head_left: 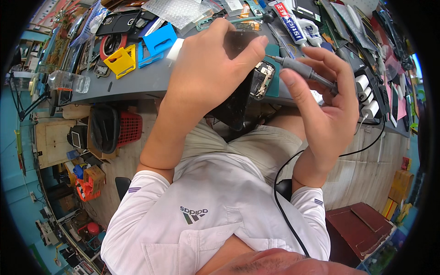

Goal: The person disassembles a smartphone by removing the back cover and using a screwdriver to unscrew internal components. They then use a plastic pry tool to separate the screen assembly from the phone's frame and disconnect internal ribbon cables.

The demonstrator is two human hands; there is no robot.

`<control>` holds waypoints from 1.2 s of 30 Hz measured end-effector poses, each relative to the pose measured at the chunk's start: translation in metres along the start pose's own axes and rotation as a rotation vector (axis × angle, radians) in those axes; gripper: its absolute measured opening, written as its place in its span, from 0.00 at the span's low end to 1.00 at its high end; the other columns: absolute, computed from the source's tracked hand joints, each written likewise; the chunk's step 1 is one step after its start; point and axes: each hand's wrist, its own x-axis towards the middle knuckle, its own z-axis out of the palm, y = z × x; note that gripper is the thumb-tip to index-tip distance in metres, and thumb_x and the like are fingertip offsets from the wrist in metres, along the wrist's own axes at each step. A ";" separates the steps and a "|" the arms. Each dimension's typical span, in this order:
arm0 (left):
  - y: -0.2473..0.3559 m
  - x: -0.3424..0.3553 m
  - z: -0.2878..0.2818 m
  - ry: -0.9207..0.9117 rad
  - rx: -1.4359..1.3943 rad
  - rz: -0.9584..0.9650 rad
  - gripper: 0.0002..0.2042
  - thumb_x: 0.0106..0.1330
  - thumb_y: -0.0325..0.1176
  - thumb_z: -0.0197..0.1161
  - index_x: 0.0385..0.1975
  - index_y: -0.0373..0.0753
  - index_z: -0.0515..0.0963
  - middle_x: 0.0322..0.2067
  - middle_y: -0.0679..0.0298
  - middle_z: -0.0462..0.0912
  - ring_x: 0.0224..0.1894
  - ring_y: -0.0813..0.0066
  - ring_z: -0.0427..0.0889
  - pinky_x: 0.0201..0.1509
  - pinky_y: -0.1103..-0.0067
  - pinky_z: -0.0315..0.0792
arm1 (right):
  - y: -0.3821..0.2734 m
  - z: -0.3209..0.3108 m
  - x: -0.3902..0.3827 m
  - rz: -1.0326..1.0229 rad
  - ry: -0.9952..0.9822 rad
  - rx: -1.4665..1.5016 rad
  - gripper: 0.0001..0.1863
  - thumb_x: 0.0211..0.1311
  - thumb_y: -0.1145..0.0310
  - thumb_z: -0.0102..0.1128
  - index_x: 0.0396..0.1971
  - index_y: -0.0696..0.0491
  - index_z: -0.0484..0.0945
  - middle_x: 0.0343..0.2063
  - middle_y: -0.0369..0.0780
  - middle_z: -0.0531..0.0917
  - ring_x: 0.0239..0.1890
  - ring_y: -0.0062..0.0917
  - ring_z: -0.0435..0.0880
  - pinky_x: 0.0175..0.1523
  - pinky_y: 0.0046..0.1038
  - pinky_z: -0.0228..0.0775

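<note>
Holding a dark panel and a driver beside an opened phone

Lying on a teal mat (274, 86), the phone (262, 81) shows its bared insides and serves as the landmark here. Just left of it, the left hand (208, 71) grips a black panel (233, 107) between thumb and fingers. That hand covers the panel's middle, and the panel seems to overlap the phone's left side; its near end reaches past the bench (133, 83) edge, over the person's lap. Right of the phone, the right hand (327, 98) pinches a grey driver (300, 68), its tip near the left thumb; whether it touches the panel I cannot tell.

Clutter crowds the phone. Beyond it lie a red, white and blue tube (288, 22) and, beside that, a white tube (310, 33). Farther left are a blue stand (159, 39), a yellow stand (123, 62) and a red ring (113, 45); bubble wrap (176, 11) lies beyond the left hand. Well left of the phone, a clear bottle (68, 81) lies on its side. Well to its right sits a power strip (379, 94) with white plugs (362, 83). Nearer the person than the phone, a black cable (277, 188) crosses the shirt (201, 197). Below the phone's level, leftward, stands a red basket (130, 127).
</note>
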 end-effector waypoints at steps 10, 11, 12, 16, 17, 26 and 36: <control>-0.004 -0.001 -0.001 0.005 -0.057 -0.006 0.26 0.70 0.53 0.73 0.43 0.29 0.84 0.24 0.63 0.83 0.28 0.82 0.75 0.32 0.78 0.70 | 0.009 0.006 0.000 -0.113 0.034 0.058 0.21 0.65 0.80 0.75 0.56 0.61 0.80 0.48 0.45 0.90 0.50 0.26 0.90 0.53 0.24 0.81; -0.004 -0.001 -0.001 0.009 -0.060 -0.003 0.26 0.70 0.53 0.73 0.43 0.29 0.84 0.24 0.63 0.83 0.28 0.82 0.75 0.32 0.78 0.70 | 0.009 0.007 -0.001 -0.107 0.043 0.067 0.21 0.65 0.80 0.75 0.56 0.61 0.80 0.48 0.45 0.90 0.50 0.26 0.90 0.53 0.24 0.81; -0.004 -0.001 -0.001 0.010 -0.060 -0.009 0.26 0.70 0.53 0.73 0.43 0.29 0.84 0.24 0.63 0.83 0.28 0.82 0.75 0.32 0.78 0.70 | 0.008 0.007 -0.001 -0.100 0.051 0.075 0.21 0.64 0.80 0.75 0.56 0.61 0.80 0.48 0.46 0.90 0.50 0.26 0.90 0.53 0.23 0.80; -0.008 -0.001 0.000 0.023 -0.049 -0.024 0.26 0.70 0.53 0.73 0.43 0.29 0.84 0.23 0.65 0.80 0.28 0.82 0.73 0.31 0.79 0.68 | 0.007 0.007 -0.003 -0.084 0.073 0.095 0.21 0.64 0.80 0.75 0.56 0.61 0.80 0.48 0.46 0.90 0.49 0.26 0.90 0.52 0.23 0.80; -0.008 -0.001 0.000 0.029 -0.043 -0.024 0.26 0.70 0.53 0.73 0.43 0.29 0.84 0.23 0.66 0.79 0.28 0.83 0.72 0.31 0.79 0.67 | 0.006 0.007 -0.003 -0.079 0.073 0.094 0.22 0.64 0.80 0.75 0.56 0.61 0.80 0.48 0.46 0.90 0.49 0.26 0.90 0.52 0.23 0.80; -0.008 0.000 -0.003 0.002 -0.079 -0.062 0.25 0.71 0.52 0.73 0.44 0.31 0.84 0.24 0.70 0.73 0.29 0.84 0.68 0.31 0.80 0.64 | 0.005 0.001 -0.001 -0.054 0.063 0.070 0.21 0.64 0.80 0.76 0.56 0.61 0.81 0.48 0.45 0.90 0.49 0.26 0.90 0.51 0.22 0.80; -0.008 0.002 -0.004 -0.011 -0.092 -0.061 0.25 0.73 0.54 0.70 0.44 0.31 0.84 0.24 0.69 0.76 0.30 0.84 0.70 0.34 0.80 0.66 | 0.008 0.009 -0.001 -0.114 0.016 0.111 0.19 0.66 0.79 0.74 0.55 0.62 0.80 0.49 0.46 0.89 0.49 0.26 0.90 0.53 0.24 0.83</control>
